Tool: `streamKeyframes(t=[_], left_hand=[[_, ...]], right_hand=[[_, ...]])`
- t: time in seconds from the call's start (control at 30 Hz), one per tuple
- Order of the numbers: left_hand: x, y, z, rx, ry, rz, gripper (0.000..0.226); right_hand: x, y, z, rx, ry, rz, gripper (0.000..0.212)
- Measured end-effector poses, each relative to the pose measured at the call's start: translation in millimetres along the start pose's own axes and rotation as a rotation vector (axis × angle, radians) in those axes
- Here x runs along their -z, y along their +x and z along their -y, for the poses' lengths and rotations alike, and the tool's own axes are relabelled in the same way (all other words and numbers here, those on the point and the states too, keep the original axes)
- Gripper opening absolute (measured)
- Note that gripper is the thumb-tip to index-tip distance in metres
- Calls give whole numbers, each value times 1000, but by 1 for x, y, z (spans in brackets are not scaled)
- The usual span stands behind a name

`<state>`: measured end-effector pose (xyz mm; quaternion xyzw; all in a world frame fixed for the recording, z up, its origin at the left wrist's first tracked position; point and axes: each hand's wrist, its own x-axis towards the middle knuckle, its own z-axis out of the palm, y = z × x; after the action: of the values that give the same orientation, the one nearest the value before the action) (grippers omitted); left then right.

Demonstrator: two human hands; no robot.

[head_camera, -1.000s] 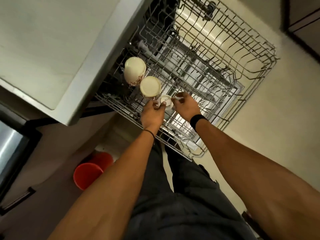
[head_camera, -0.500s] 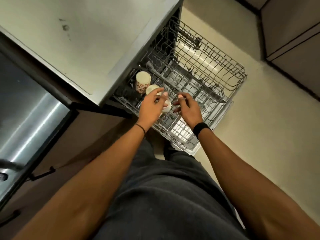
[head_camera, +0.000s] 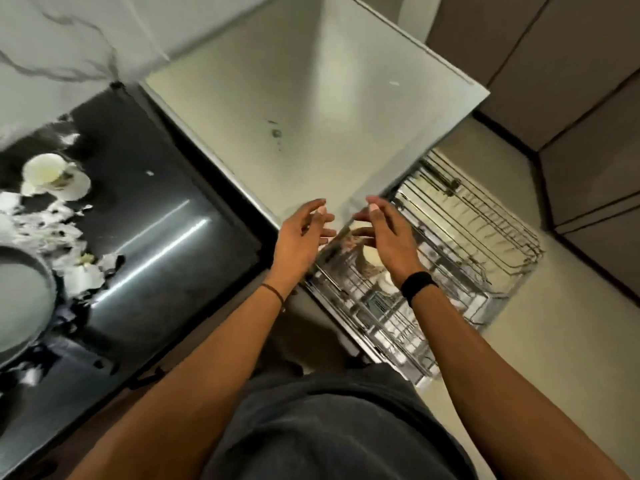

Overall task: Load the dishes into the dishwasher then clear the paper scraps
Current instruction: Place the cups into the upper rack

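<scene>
White paper scraps (head_camera: 83, 277), a cream cup (head_camera: 46, 168) and its cream saucer (head_camera: 78, 185) stand out on the glossy black countertop (head_camera: 156, 216) at nine o'clock, below a white wall (head_camera: 52, 36) veined in grey at eleven. At three o'clock, a silver wire rack (head_camera: 485, 258) carries a cream mug (head_camera: 371, 255) with a blurred brownish print, against a beige floor (head_camera: 561, 341); a black wristband (head_camera: 417, 284) shows near centre.

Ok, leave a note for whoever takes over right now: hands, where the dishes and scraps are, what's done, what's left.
Hands: left hand open and empty by the rack's corner; right hand open and empty over the cups.
The rack is pulled out, with a cream cup and a small white cup in it.
On the dark counter: a cup on a saucer, a big round dish at the left edge, and paper scraps between them.
Done: some cups loaded.
Left: load the counter dishes, then clear the scraps.
</scene>
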<state>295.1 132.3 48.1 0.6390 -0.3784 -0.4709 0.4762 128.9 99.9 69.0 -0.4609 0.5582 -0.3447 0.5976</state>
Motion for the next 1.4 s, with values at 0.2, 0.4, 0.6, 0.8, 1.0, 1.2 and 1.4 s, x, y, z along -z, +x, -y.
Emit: streamKeyframes(t=[0.2,0.4,0.6,0.8,1.0,1.2,1.4], left_hand=[[121,19,-16,-78,-8,-134,30],[226,20,-21,-128,-46,-334,23],[304,12,-24,-121,-118,-567,28],[359,8,-21,-96,-81,-800,22],[383,16,-15,-20,-9,-941,28],[380,15,-10,18,10,-936,30],[378,13,-8,12,88,-874,43]], right_hand=[[-121,21,41,126,-78,97,30],[-227,39,68,199,-177,266,32],[-327,61,79,287,-273,499,44],[-417,84,81,375,-401,703,57],[-470,108,66,519,-617,749,73],[-491,117,57,536,-609,718,75],[-472,115,62,513,-482,638,63]])
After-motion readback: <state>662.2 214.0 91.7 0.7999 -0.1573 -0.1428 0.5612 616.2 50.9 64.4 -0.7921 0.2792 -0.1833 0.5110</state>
